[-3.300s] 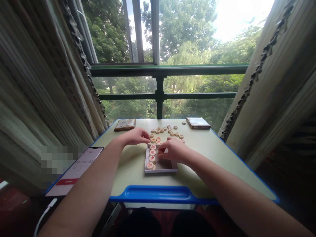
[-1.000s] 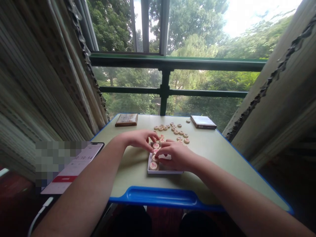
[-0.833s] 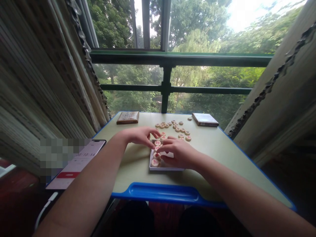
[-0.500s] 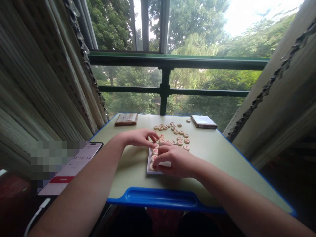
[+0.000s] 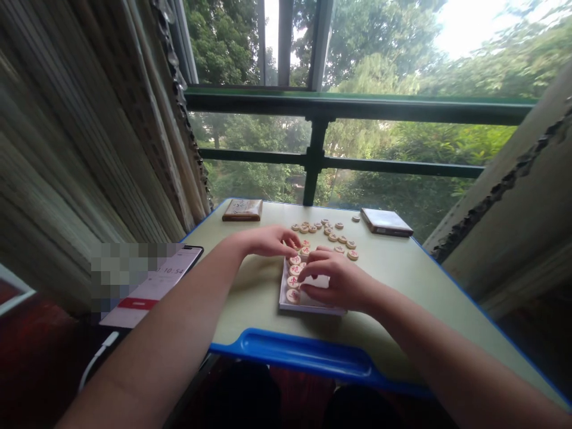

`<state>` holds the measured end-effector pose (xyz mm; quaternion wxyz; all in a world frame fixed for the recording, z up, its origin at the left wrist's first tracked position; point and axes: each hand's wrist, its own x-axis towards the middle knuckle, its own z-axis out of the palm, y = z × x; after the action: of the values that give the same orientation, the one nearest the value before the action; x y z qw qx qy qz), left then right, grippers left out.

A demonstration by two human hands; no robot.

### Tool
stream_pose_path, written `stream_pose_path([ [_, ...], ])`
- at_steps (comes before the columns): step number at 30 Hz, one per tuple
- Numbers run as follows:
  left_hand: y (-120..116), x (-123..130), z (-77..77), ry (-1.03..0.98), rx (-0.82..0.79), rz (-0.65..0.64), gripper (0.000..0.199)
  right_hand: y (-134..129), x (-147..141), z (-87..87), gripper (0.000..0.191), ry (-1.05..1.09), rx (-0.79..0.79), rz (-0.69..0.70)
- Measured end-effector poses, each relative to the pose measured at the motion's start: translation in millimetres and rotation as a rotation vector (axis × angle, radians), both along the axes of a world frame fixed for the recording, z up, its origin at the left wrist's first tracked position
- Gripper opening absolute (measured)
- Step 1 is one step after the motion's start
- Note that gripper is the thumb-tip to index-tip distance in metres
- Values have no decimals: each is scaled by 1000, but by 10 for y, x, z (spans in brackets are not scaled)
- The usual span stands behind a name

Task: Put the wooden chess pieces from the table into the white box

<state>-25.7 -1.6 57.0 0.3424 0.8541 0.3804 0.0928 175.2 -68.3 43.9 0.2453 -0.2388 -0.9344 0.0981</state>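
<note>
Flat round xiangqi pieces with red characters stand in a column along the left side of a shallow white box point(image 5: 313, 308); one such piece point(image 5: 293, 296) lies in the near left corner. My right hand point(image 5: 337, 277) hovers over the box, thumb and fingers apart beside the column, with no piece visible between them. At the box's far left corner is my left hand point(image 5: 270, 241), its thumb close to the top piece point(image 5: 295, 260) of the column and its fingers spread from the thumb. More loose xiangqi pieces point(image 5: 331, 236) lie beyond the box; my right hand hides part of the box interior.
A brown flat case point(image 5: 242, 210) sits at the table's back left, a white-topped case point(image 5: 386, 221) at the back right. To the left lies a phone point(image 5: 165, 285) with a cable point(image 5: 100, 351). A blue tray groove point(image 5: 308, 356) edges the table point(image 5: 411, 298).
The view has shifted, so the scene sits further right. My right hand's fingertips have lifted off the near corner piece and moved away from it. My left hand stays near the box's far corner.
</note>
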Motion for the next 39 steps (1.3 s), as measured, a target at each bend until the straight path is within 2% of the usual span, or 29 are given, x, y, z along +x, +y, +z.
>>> stream_pose_path([
  [2, 14, 38, -27, -26, 85, 48, 34, 110, 51, -41, 10, 26, 58, -140],
  [5, 88, 77, -117, -45, 340, 207, 26, 318, 158, -123, 14, 60, 150, -378],
  [8, 200, 56, -239, 13, 551, 226, 23, 499, 275, -194, 17, 39, 168, -549],
  [10, 260, 28, -309, 46, 560, 245, 26, 577, 339, -228, 22, 14, 134, -654],
  [13, 304, 11, -377, 77, 468, 262, 27, 631, 389, -260, 24, -77, 56, -723],
  [16, 304, 33, -408, 77, 426, 251, 27, 635, 383, -273, 23, -145, -3, -715],
  [20, 290, 69, -412, 29, 454, 227, 30, 606, 350, -249, 24, -126, -14, -690],
  [26, 282, 86, -382, -42, 381, 203, 34, 564, 345, -171, 35, -118, -41, -458],
  [32, 263, 75, -343, 28, 408, 142, 41, 572, 338, -211, 31, -117, -22, -500],
  [39, 271, 61, -365, 57, 496, 153, 31, 494, 285, -148, 27, -96, -46, -402],
])
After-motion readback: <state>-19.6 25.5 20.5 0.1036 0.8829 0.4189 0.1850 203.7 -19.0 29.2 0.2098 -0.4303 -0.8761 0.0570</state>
